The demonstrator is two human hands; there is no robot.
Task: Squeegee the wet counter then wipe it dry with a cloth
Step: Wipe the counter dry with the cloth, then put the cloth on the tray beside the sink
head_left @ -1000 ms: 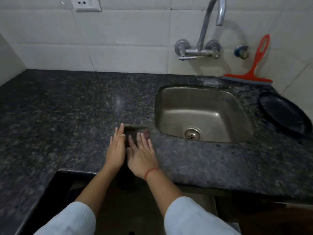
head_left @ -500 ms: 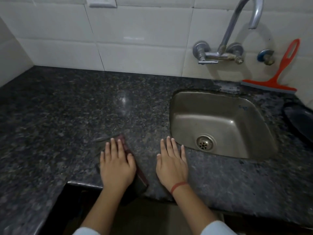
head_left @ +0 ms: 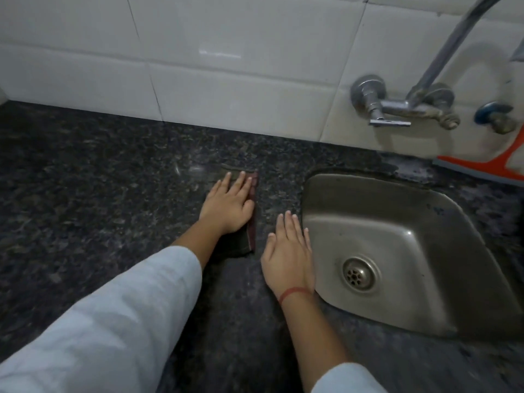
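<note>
A dark folded cloth [head_left: 246,239] with a maroon edge lies flat on the black speckled granite counter [head_left: 99,194], left of the sink. My left hand [head_left: 226,205] presses flat on the cloth, fingers stretched toward the wall. My right hand [head_left: 287,255] rests palm down on the bare counter beside the sink's left rim, holding nothing. The orange squeegee [head_left: 479,165] leans against the tiled wall at the far right, behind the sink, partly cut off by the frame.
A steel sink [head_left: 397,242] with a round drain [head_left: 358,274] is set into the counter at the right. A wall-mounted tap [head_left: 408,104] hangs above it. White tiles [head_left: 226,66] back the counter.
My left hand has pushed the cloth away from the counter's front edge toward the wall. My right hand moved forward alongside the sink. The view has shifted closer and leftward.
</note>
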